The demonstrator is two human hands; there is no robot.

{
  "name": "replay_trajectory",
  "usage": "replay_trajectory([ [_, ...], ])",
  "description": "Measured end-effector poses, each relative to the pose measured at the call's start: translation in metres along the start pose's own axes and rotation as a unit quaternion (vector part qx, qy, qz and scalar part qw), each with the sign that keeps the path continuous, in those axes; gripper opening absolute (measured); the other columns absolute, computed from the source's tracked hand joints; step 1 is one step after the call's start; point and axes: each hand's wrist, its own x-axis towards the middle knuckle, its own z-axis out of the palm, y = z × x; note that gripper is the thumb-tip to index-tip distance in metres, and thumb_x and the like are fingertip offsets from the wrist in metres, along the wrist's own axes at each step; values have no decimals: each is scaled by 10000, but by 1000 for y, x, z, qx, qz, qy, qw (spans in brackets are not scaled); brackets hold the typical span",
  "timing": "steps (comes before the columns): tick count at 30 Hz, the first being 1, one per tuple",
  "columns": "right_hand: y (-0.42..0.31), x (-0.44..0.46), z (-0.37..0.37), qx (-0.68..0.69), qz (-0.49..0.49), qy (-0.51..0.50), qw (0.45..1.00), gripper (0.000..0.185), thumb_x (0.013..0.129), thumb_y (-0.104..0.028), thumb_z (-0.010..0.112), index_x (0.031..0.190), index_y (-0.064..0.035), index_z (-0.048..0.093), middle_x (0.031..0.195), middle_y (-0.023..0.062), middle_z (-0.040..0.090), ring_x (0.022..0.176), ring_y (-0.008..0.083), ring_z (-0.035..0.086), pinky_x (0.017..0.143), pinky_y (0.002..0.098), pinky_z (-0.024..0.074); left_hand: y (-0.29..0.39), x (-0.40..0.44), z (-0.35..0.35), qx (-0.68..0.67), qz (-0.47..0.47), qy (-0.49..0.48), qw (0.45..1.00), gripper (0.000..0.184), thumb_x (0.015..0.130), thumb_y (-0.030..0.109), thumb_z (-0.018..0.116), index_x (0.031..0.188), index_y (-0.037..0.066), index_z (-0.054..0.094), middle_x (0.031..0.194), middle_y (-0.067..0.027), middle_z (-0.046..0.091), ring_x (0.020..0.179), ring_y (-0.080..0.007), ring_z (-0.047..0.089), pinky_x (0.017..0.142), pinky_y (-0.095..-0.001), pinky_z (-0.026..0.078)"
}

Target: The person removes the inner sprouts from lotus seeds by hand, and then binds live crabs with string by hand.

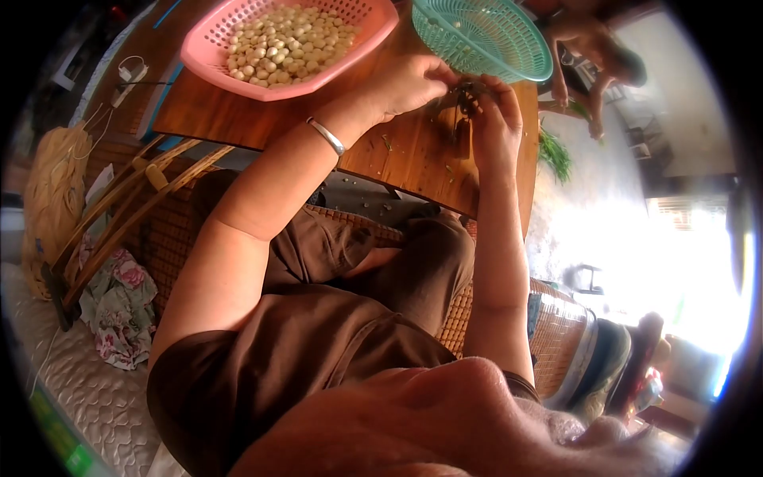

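My left hand (409, 86), with a silver bangle on its wrist, reaches over the wooden table (381, 163), fingers pinched together. Facing it is my right hand (499, 119), its fingers curled round a small dark clump (466, 99). The left fingertips meet this clump; its exact nature is too small to tell. Just beyond both hands stands a green mesh basket (485, 40) with a few small pale bits inside. A pink basket (298, 89), at the upper left, holds several pale round pieces (274, 57).
Small scraps lie on the tabletop. Another person (608, 63) bends at the upper right near green stalks (554, 155). Wooden poles (127, 199), a tan bag (52, 199) and floral cloth (119, 306) are at left. A white plug and cable (133, 71) lie upper left.
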Motion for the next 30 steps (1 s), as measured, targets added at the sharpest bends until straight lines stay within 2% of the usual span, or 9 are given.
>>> replay_trajectory([
  [7, 3, 3, -3, 11, -9, 21, 1000, 234, 942, 37, 455, 1154, -5, 544, 1108, 138, 642, 984, 176, 630, 852, 295, 529, 0, 0, -2, -5, -6, -20, 1000, 186, 915, 93, 617, 1082, 23, 659, 1023, -43, 656, 983, -117, 585, 872, -255, 467],
  [14, 4, 4, -4, 33, -7, 25, 999, 221, 941, 33, 462, 1137, -6, 555, 1088, 132, 636, 974, 182, 627, 832, 304, 540, 1, 4, -5, -85, 58, 35, 994, 157, 952, 142, 594, 1062, 57, 666, 993, -21, 662, 956, -82, 585, 868, -235, 447],
  [22, 4, 5, -5, 61, -4, 11, 998, 215, 943, 34, 457, 1137, 6, 543, 1121, 172, 626, 1018, 234, 630, 849, 353, 560, 6, 2, -6, -103, 68, 57, 991, 174, 982, 136, 530, 1078, 59, 652, 984, -21, 678, 938, -89, 599, 791, -220, 439],
  [25, 6, 7, -8, 81, -7, 0, 997, 222, 942, 45, 439, 1139, 8, 535, 1141, 193, 621, 1034, 256, 629, 860, 377, 562, 7, 1, -5, -110, 70, 53, 990, 174, 983, 127, 521, 1080, 61, 650, 990, -23, 680, 938, -95, 603, 796, -223, 442],
  [30, 6, 7, -10, 105, 2, 1, 994, 223, 940, 44, 429, 1133, 4, 533, 1159, 204, 616, 1031, 264, 629, 854, 389, 560, 3, 5, -4, -109, 96, 55, 988, 178, 973, 90, 511, 1074, -2, 625, 997, -84, 676, 965, -149, 628, 898, -284, 492],
])
